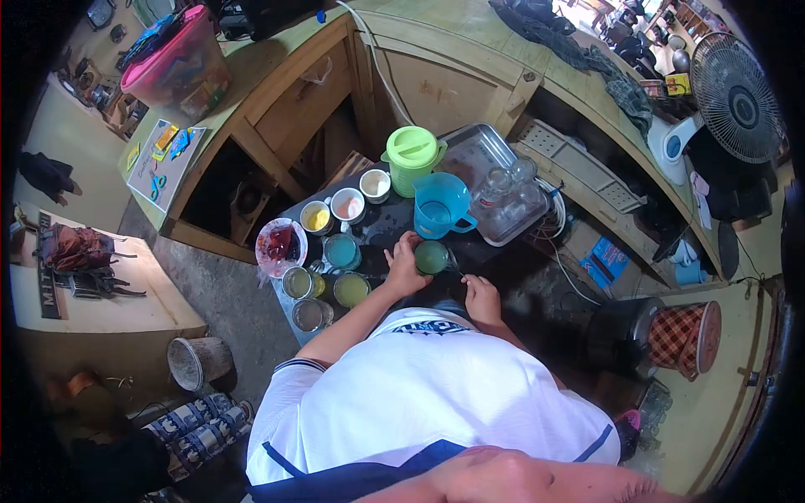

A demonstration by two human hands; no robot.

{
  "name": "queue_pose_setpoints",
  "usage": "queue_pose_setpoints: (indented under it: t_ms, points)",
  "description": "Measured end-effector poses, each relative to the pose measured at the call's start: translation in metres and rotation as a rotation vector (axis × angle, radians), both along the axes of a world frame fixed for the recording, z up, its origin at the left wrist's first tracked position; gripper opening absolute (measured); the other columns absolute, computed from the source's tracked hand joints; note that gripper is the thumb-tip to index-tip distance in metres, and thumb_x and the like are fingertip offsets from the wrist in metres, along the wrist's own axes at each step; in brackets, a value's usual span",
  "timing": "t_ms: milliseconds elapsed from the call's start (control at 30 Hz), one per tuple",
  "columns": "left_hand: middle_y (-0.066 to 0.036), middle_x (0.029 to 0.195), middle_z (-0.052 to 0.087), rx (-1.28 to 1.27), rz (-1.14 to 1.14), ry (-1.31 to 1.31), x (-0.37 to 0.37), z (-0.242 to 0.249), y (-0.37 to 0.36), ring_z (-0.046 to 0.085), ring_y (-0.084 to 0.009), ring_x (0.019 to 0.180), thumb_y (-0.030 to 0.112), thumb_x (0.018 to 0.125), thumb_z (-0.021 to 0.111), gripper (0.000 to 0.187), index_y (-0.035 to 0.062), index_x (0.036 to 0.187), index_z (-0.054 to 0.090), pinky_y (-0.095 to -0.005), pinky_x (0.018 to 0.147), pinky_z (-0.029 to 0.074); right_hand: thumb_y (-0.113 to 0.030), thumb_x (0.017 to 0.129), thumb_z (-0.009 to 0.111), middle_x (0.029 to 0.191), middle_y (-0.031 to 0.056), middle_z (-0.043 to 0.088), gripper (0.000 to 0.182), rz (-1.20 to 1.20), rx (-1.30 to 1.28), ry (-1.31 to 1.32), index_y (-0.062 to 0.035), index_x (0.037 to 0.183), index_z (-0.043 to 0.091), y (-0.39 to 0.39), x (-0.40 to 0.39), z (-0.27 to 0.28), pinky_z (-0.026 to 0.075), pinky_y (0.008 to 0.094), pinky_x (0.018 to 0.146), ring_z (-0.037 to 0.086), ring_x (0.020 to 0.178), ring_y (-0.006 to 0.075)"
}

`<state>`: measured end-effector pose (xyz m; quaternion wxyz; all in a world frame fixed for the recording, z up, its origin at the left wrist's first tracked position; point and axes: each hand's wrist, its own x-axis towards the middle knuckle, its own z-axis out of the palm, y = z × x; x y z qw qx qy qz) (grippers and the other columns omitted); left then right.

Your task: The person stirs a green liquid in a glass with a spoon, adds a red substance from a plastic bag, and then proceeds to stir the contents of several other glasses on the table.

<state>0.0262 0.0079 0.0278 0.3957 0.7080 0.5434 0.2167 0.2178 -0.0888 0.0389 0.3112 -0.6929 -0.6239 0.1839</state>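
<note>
My left hand [404,268] is wrapped round the side of a glass [432,257] of green liquid. My right hand [481,299] pinches the thin handle of what looks like a spoon [457,270], its other end at the glass; its tip is hidden. Just beyond stands a translucent blue pitcher [438,210], and behind it a lime-green lidded pitcher [412,172]. To the left are a glass of teal liquid [342,251], a glass of yellow-green liquid [351,290] and white cups, one holding yellow contents [317,218] and another pinkish contents [346,204].
A metal tray [482,144] with several clear glasses [510,191] lies at the far right of the low dark table. A bowl [267,251] of dark red pieces sits at its left edge. Wooden counters [293,109] surround it, with a fan [738,99] at right.
</note>
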Motion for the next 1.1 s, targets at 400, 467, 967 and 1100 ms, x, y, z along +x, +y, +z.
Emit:
queue_pose_setpoints:
  t_ms: [400, 467, 967, 1100]
  points:
    - [-0.013, 0.127, 0.050, 0.026, 0.073, 0.105, 0.004, 0.004, -0.004, 0.040, -0.0353, 0.123, 0.018, 0.047, 0.090, 0.115, 0.0098, 0.138, 0.021, -0.0552, 0.102, 0.028, -0.005, 0.087, 0.052, 0.085, 0.0190, 0.064, 0.014, 0.034, 0.027, 0.084, -0.0046, 0.092, 0.065, -0.008, 0.003, -0.009, 0.049, 0.0462, 0.069, 0.061, 0.078, 0.0388]
    - [-0.013, 0.127, 0.050, 0.052, 0.078, 0.099, 0.005, 0.000, -0.006, 0.041, -0.0352, 0.122, 0.018, 0.046, 0.090, 0.115, 0.0099, 0.138, 0.021, -0.0539, 0.101, 0.028, -0.004, 0.088, 0.051, 0.088, 0.0189, 0.065, 0.015, -0.009, -0.009, 0.051, -0.0014, 0.093, 0.065, 0.005, -0.002, -0.007, 0.050, 0.0430, 0.072, 0.063, 0.082, 0.0382]
    - [-0.010, 0.121, 0.052, 0.021, 0.126, 0.103, 0.007, 0.010, -0.012, 0.043, -0.0347, 0.121, 0.019, 0.050, 0.089, 0.111, 0.0107, 0.138, 0.022, -0.0650, 0.105, 0.019, -0.004, 0.087, 0.052, 0.085, 0.0189, 0.063, 0.014, -0.029, 0.053, 0.075, -0.0039, 0.093, 0.064, 0.012, -0.006, -0.015, 0.050, 0.0452, 0.070, 0.062, 0.079, 0.0385]
    - [-0.010, 0.122, 0.052, 0.000, 0.175, 0.132, 0.013, 0.019, -0.015, 0.041, -0.0349, 0.124, 0.019, 0.052, 0.088, 0.107, 0.0131, 0.136, 0.023, -0.0663, 0.105, 0.018, -0.005, 0.087, 0.052, 0.086, 0.0188, 0.064, 0.014, -0.029, 0.049, 0.046, -0.0041, 0.093, 0.065, 0.007, -0.002, -0.014, 0.049, 0.0454, 0.069, 0.062, 0.079, 0.0386]
